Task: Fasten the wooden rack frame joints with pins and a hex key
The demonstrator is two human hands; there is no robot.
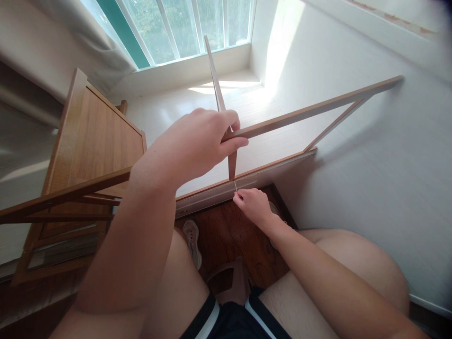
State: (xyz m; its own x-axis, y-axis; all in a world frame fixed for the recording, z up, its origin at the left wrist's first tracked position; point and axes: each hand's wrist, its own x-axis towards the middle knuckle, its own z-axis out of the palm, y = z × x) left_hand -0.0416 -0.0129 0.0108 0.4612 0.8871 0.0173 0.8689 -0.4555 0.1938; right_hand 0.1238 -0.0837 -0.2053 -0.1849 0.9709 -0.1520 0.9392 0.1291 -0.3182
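Nearest the camera, your left forearm (120,245) crosses in front of a wooden chair (102,141) at far left; whether it touches the chair's rail cannot be told, and a knock there could jog your grip. Your left hand (197,141) is wrapped on the near corner of a thin wooden frame (300,114), thumb and fingers about the bar; the frame appears to stand on the white counter (271,145). Below that corner its post (232,165) comes down at the counter's front edge. Judgement: if your hold slackens or pulls toward you, the foot might slip over that edge and tilt the frame. Just beneath, a slim pale strip (236,186) runs down to your right hand (254,205), which pinches its lower end; too small to identify. Too hard a tug could bend it or drag the foot askew; too weak a pinch could drop it to the floor (240,235). Farther right, the frame's end lies close to the wall (406,165), contact unclear; twisting the near corner might cause scraping.
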